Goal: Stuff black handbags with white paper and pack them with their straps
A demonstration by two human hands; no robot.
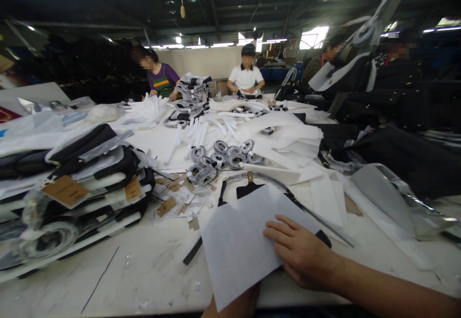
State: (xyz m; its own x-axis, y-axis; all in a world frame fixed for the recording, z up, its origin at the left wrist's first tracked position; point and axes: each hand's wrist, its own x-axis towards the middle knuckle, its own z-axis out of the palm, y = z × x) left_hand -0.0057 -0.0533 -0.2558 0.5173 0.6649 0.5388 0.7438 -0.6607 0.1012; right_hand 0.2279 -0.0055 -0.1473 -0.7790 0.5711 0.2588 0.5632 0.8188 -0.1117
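Note:
A white paper-like sheet (241, 241) lies slanted over a black bag (250, 190), covering most of it. The bag's handle (259, 176) arches out beyond the sheet's far edge, with gold-coloured metal at the middle. A black strap end (193, 250) sticks out on the left. My right hand (302, 250) rests on the sheet's right part, its fingers stretched over the surface and the thumb hidden. Beneath the near edge of the sheet is my left hand (243, 303); its fingers are out of sight, so I cannot tell what they grip.
Stacked black bags with brown tags (66, 190) stand at left. Wrapped coiled straps (219, 157) and loose tags (167, 206) lie beyond the bag. White sheets (326, 198) and black bags (403, 159) fill the right side. Two co-workers (247, 78) (162, 78) sit across the table.

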